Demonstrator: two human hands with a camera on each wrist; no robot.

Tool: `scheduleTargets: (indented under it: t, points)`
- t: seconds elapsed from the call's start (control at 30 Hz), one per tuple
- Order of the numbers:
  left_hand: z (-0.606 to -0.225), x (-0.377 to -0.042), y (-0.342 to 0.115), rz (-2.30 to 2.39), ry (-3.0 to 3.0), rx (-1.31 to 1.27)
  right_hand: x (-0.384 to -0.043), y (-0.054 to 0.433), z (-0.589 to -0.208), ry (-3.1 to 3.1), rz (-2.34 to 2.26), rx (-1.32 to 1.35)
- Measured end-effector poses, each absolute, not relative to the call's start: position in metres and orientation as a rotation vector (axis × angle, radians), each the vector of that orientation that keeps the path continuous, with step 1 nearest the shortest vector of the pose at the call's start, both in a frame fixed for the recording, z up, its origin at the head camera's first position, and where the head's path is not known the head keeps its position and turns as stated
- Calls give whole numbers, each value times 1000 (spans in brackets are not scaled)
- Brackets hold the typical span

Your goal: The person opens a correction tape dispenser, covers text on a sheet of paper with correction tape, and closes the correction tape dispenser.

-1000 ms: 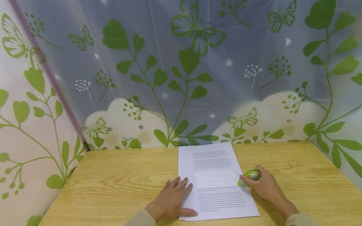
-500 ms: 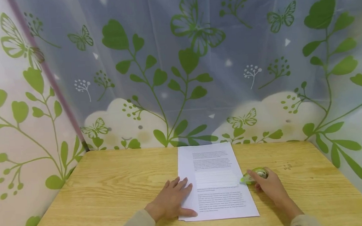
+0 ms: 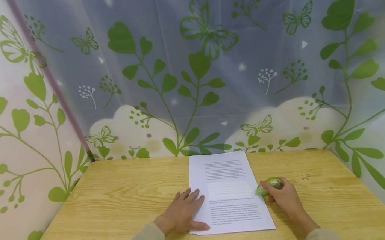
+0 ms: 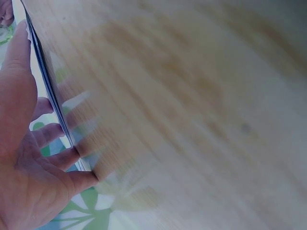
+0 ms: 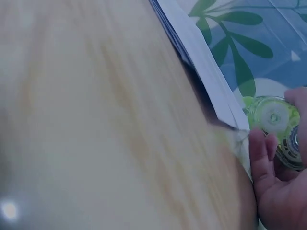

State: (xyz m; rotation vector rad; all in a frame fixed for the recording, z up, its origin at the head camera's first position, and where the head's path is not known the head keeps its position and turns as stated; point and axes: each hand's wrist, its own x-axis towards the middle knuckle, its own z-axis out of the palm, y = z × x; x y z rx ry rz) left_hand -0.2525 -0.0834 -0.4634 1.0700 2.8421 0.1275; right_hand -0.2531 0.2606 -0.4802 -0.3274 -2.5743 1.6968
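A green, see-through correction tape dispenser [image 3: 271,184] is gripped between the thumb and fingers of my right hand [image 3: 287,199], its tip at the right edge of the printed paper [image 3: 232,192]. In the right wrist view the reels inside the correction tape [image 5: 274,117] show through its case. My left hand [image 3: 183,213] rests on the paper's left side with fingers spread and straight. The left wrist view has the left hand [image 4: 29,153] along the edge of the sheets. Between two blocks of print on the page lies a pale band with faint lines.
The sheets form a thin stack on a wood-grain table [image 3: 133,192]. Behind the table hangs a curtain [image 3: 189,78] printed with leaves and butterflies, and a slanted pole [image 3: 53,82] stands at the left.
My right hand has shifted slightly right with the correction tape, from over the page to its right edge, then a touch back left. The left hand stays still.
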Motion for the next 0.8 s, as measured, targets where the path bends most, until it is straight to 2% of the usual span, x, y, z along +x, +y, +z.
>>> scheduleTargets:
  t: [0.8]
  points:
    - [-466, -253, -82, 142, 2833, 1043, -250, 246, -476, -2740, 1389, -219]
